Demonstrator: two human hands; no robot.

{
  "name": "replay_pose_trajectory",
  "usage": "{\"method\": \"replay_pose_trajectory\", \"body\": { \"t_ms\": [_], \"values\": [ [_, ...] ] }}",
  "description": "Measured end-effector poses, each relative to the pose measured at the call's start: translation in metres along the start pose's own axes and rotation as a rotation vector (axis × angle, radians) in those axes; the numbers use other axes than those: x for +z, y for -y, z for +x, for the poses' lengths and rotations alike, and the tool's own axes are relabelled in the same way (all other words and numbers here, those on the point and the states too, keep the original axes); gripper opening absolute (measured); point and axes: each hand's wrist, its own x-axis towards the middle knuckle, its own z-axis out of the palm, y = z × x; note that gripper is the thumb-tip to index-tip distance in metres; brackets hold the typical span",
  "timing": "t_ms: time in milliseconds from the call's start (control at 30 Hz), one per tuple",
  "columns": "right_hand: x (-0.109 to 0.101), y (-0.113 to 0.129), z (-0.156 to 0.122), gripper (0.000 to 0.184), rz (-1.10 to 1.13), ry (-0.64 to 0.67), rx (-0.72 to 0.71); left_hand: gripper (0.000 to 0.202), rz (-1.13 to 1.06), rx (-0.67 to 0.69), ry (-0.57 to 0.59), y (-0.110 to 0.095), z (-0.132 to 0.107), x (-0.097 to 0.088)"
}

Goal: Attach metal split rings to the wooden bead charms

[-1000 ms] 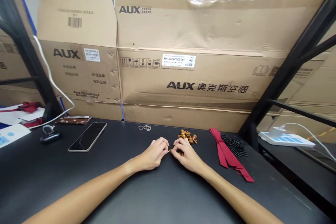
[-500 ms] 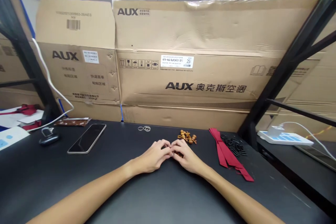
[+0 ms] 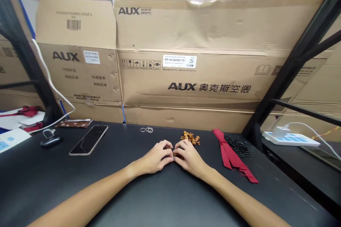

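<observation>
The left hand point(image 3: 156, 158) and right hand point(image 3: 189, 158) rest on a black table point(image 3: 53, 188), meeting at the center of the view. Their fingers are curled and narrow, with the fingertips point(image 3: 169, 157) closed together around a small piece point(image 3: 174, 157). It is mostly hidden, so I cannot tell exactly what it is. More brown material, probably wooden beads, shows just under the right hand's fingers. A small pile of wooden beads point(image 3: 190, 138) lies at 1 o'clock from the hands, just beyond the right fingertips and not touching them.

Farther out at 2 o'clock lies a red ribbon point(image 3: 229, 155), with black rings point(image 3: 237, 147) touching its far side. At 11 o'clock sit a few thin rings point(image 3: 147, 130), and at 10 o'clock a phone point(image 3: 88, 140) lies face up. Beyond it, toward 9 o'clock, are a black fob point(image 3: 50, 142) and a brown packet point(image 3: 74, 123). A power strip point(image 3: 290, 139) sits on a separate surface at 3 o'clock. Flattened AUX cartons point(image 3: 186, 78) stand upright along the table's far edge at 12 o'clock.
</observation>
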Motion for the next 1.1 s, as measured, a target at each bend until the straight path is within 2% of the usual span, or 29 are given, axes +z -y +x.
{"method": "replay_pose_trajectory", "body": {
  "t_ms": [133,500,867,1100],
  "values": [
    [-0.003,-0.007,0.0,0.014,0.082,-0.044,0.057,0.011,0.011,-0.003,-0.005,0.001,0.0,0.0],
    [-0.003,-0.01,0.0,0.013,0.202,-0.021,0.065,0.012,0.105,-0.002,-0.052,0.003,-0.001,0.005],
    [-0.004,0.007,-0.001,0.019,0.091,0.031,-0.071,0.017,0.164,-0.004,-0.06,-0.001,-0.002,0.003],
    [-0.004,0.005,0.0,0.017,0.064,0.02,-0.075,0.017,0.149,0.012,-0.072,0.004,-0.001,0.006]
  ]
}}
